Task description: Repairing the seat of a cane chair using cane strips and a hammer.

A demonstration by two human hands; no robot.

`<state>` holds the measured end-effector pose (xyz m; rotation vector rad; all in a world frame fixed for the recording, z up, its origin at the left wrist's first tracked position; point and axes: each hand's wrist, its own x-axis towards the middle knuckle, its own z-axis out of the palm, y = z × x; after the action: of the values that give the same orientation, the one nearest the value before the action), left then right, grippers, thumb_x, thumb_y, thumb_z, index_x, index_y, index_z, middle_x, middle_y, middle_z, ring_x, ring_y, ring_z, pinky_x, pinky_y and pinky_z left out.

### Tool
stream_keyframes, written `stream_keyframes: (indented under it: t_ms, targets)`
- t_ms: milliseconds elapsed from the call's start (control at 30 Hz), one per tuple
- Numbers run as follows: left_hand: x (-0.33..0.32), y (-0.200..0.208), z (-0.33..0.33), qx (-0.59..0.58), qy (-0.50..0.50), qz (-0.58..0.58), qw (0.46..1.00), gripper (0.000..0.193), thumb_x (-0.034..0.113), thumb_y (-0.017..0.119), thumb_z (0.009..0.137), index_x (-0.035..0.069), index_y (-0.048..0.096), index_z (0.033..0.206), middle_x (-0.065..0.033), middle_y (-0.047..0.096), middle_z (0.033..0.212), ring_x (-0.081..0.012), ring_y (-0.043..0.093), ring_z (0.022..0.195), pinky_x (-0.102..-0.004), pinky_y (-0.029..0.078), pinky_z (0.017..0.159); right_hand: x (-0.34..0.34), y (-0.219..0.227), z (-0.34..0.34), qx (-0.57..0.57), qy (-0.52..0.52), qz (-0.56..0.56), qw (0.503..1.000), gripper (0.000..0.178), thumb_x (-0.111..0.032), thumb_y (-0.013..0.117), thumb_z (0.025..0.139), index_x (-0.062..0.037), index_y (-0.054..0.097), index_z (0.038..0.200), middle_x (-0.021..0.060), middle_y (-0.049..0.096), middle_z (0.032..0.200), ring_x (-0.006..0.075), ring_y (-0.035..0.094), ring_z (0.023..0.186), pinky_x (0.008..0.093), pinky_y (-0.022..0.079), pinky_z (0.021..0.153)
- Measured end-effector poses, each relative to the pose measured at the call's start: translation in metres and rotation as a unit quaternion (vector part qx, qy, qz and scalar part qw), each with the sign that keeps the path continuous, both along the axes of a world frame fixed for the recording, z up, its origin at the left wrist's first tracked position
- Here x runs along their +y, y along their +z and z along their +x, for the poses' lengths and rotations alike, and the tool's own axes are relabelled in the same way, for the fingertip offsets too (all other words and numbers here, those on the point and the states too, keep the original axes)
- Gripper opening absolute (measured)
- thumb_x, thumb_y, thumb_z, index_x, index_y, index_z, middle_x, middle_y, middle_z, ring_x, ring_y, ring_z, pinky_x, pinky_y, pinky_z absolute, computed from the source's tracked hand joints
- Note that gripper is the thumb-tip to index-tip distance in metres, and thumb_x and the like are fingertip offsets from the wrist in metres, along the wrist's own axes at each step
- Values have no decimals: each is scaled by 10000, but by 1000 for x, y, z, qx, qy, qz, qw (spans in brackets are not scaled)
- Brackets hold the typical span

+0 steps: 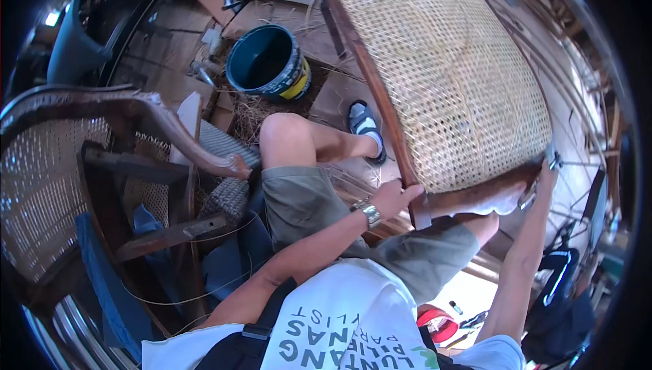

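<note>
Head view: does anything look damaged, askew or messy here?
The cane panel sags in its middle, the weave bulging unevenly. Loose cane strands litter the floor beside the bucket. The left hand grips the panel's frame; the right hand holds its far corner.

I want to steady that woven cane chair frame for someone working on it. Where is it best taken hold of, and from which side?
Take the cane chair frame by its dark wooden rail, not the weave, which looks likely to give. The left hand already has its grip on the near left corner of the rail, the right hand at the far right corner beside a small metal tool. Coming from the near, lower edge probably suits best.
</note>
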<state>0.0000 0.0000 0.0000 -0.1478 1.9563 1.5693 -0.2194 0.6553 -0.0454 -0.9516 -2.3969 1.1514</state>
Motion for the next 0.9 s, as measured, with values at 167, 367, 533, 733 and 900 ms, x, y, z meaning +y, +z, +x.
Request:
stream_keyframes:
  t_ms: [167, 367, 533, 733, 900]
  targets:
    - [10, -10, 3, -27, -13, 17, 999, 777, 651, 661, 1000, -77, 712, 1266, -268, 776, 1150, -344, 763, 1072, -430, 571, 937, 16, -13, -18, -16, -35, 215, 976, 510, -366, 789, 968, 51, 654, 1229, 131, 683, 926, 255, 628, 732, 405, 500, 653]
    - [8, -25, 3, 28, 41, 49, 998, 686, 562, 694, 1017, -82, 709, 1253, -237, 794, 1105, -312, 769, 1030, -404, 574, 925, -44, 5, 19, 81, 77, -84, 990, 437, -375, 810, 979, -61, 681, 1256, -53, 538, 682, 57, 408, 479, 275, 287, 422]
    - [14, -26, 14, 1, 9, -18, 1000, 671, 576, 656, 1041, -60, 701, 1248, -253, 778, 1101, -352, 756, 1069, -430, 553, 932, -70, 30, 30, 72, 59, -86, 992, 360, -344, 816, 959, -58, 680, 1130, 8, 613, 770, 133, 545, 581, 347, 424, 484]
    - [22, -33, 12, 21, 37, 12, 999, 486, 437, 625, 1121, -35, 726, 1064, -7, 668, 879, -115, 559, 811, -351, 483, 700, -92, 21, 32, -3, -32, 79, 996, 444, -391, 807, 935, 8, 715, 1106, 124, 696, 818, 231, 644, 613, 434, 510, 539]
    - [15, -36, 6, -83, -41, -39, 995, 494, 450, 648, 1105, -40, 676, 1048, 4, 603, 835, -102, 503, 790, -331, 449, 693, -74, 4, 24, -10, -37, 8, 999, 428, -386, 807, 957, -13, 683, 1128, 95, 682, 810, 208, 638, 627, 399, 508, 547]
